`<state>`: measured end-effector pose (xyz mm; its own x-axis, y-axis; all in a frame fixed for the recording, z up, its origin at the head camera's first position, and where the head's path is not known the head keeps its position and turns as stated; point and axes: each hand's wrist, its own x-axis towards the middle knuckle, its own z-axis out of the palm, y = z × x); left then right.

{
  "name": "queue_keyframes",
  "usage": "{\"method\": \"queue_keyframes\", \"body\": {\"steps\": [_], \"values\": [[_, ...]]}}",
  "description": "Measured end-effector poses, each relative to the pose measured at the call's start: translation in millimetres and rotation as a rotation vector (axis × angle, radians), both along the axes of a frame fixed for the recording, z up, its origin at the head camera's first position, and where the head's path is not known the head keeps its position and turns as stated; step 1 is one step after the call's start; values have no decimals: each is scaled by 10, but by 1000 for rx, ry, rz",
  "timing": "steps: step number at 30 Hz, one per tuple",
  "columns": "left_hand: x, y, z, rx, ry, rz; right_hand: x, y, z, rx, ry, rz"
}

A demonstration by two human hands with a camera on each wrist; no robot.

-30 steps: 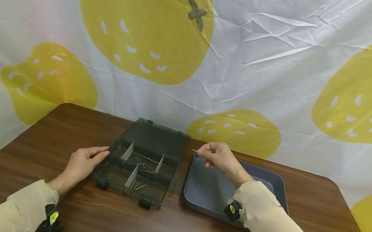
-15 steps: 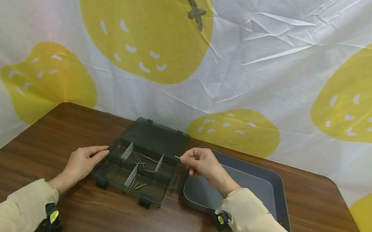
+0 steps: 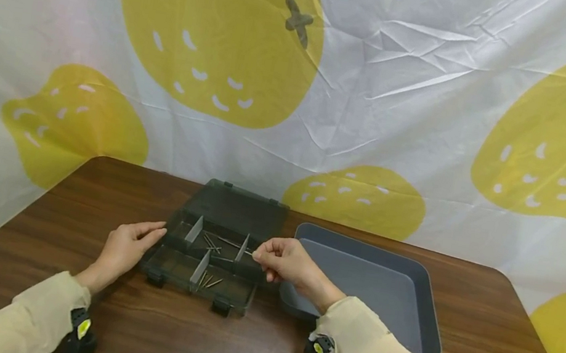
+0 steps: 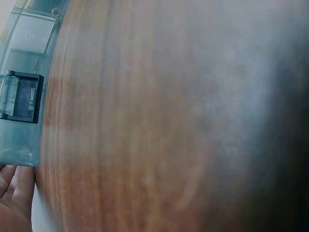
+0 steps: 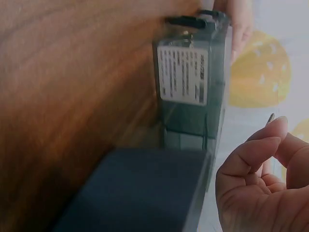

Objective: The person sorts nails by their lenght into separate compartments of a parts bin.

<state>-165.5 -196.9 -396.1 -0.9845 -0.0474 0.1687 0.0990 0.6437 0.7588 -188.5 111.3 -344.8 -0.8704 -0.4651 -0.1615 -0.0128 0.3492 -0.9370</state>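
A see-through dark compartment box (image 3: 173,263) lies on the table with its lid (image 3: 235,211) folded back. My right hand (image 3: 293,265) pinches a thin metal rod (image 3: 249,252) between thumb and forefinger, over the right end of the box. In the right wrist view only the tip of the rod (image 5: 271,117) pokes out past the fingertips. Several longer thin rods (image 3: 212,244) lie in the back middle compartment, and shorter brass-coloured ones (image 3: 212,283) in a front one. My left hand (image 3: 121,249) rests its extended fingertips against the box's left side.
A grey rectangular tray (image 3: 365,290) stands right of the box, partly behind the right forearm. Upright dividers (image 3: 200,267) split the box. Two black latches (image 3: 221,306) stick out at its front. A lemon-patterned cloth (image 3: 217,34) hangs behind the brown table (image 3: 165,344).
My right hand has moved left and toward me, from over the tray to the box's right end, carrying the metal rod. My left hand has stayed against the box.
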Motion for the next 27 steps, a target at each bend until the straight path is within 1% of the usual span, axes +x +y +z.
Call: {"method": "queue_keyframes", "body": {"steps": [5, 15, 22, 27], "values": [[-5, 1, -7, 7, 0, 3, 45, -67, -30, 0, -1, 19], [11, 8, -2, 9, -15, 2, 102, -165, -99, -1, -19, 88], [17, 6, -9, 10, -20, -5, 124, -199, -105, -12, -63, 108], [8, 3, -12, 16, -19, -6, 125, -204, -88, 5, -90, 117]]}}
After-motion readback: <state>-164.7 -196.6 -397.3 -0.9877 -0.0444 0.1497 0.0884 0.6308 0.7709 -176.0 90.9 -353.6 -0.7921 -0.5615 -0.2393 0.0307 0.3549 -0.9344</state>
